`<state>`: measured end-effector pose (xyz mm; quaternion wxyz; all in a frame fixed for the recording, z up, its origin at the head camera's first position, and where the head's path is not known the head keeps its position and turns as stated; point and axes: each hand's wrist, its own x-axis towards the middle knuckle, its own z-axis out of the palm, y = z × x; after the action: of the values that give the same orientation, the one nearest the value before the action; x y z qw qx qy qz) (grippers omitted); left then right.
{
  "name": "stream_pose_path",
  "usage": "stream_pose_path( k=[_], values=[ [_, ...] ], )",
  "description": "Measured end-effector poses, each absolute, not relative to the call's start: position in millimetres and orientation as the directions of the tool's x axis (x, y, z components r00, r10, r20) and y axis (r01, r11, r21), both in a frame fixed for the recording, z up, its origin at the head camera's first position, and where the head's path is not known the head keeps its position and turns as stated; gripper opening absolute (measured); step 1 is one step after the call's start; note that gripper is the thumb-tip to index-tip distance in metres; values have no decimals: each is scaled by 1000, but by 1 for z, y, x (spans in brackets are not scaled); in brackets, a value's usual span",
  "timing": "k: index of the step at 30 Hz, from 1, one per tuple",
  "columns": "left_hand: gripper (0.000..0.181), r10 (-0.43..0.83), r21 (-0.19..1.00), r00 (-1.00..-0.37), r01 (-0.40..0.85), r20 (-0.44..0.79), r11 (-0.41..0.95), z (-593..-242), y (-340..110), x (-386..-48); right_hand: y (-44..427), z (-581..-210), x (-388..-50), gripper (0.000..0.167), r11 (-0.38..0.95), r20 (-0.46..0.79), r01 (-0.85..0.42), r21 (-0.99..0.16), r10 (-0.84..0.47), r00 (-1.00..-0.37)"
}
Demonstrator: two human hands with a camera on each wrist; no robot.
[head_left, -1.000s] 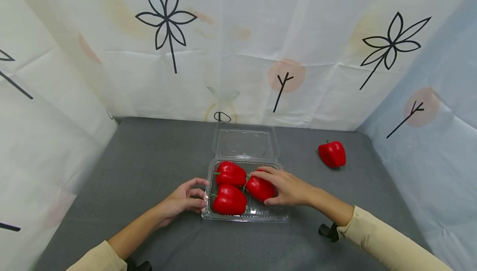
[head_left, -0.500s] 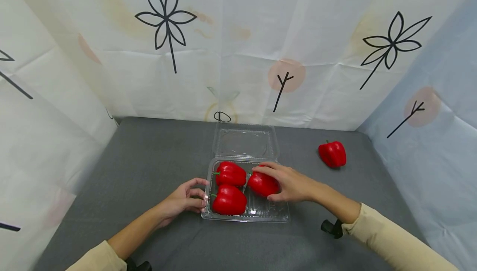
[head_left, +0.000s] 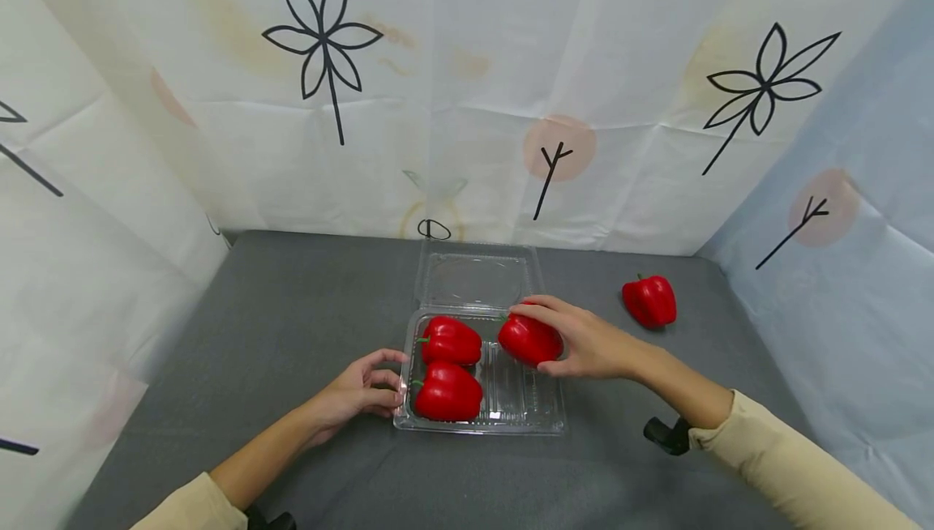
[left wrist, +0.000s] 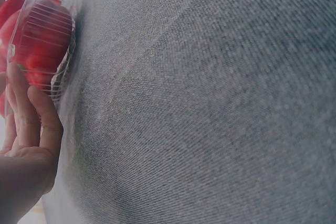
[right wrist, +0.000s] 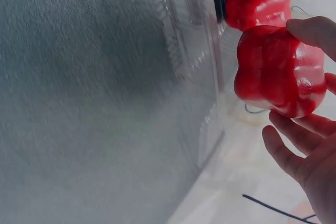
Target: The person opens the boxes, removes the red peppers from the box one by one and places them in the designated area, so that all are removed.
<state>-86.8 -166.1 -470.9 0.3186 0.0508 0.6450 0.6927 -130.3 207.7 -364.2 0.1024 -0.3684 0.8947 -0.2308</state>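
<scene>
My right hand (head_left: 584,342) grips a red bell pepper (head_left: 530,339), fingers over its top and thumb at its near side. In the right wrist view this bell pepper (right wrist: 281,71) is held up above the clear plastic clamshell container (head_left: 514,425). Two more red bell peppers lie on their sides in the container's left half, a rear bell pepper (head_left: 452,340) and a front bell pepper (head_left: 448,392). At the container's left edge, my left hand (head_left: 361,392) touches the rim with fairly straight fingers; the left wrist view shows those fingers (left wrist: 29,119) against the side wall.
The container's clear lid (head_left: 477,275) lies folded back towards the rear. Another red bell pepper (head_left: 649,301) lies at the back right of the grey-covered table (head_left: 314,295). A patterned white cloth (head_left: 467,84) hangs behind and along both sides.
My right hand has lifted the bell pepper from the container's middle and moved it up, back and to the right. My left hand stays at the left rim.
</scene>
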Motion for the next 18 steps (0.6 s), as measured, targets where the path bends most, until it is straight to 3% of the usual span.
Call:
stream_pose_path(
  k=[18],
  values=[
    [59,508,924,-788,-380,-346,40,-470,-167,-86,250,-342,-160,87,669,171,-590,-452,-584,-793]
  ],
)
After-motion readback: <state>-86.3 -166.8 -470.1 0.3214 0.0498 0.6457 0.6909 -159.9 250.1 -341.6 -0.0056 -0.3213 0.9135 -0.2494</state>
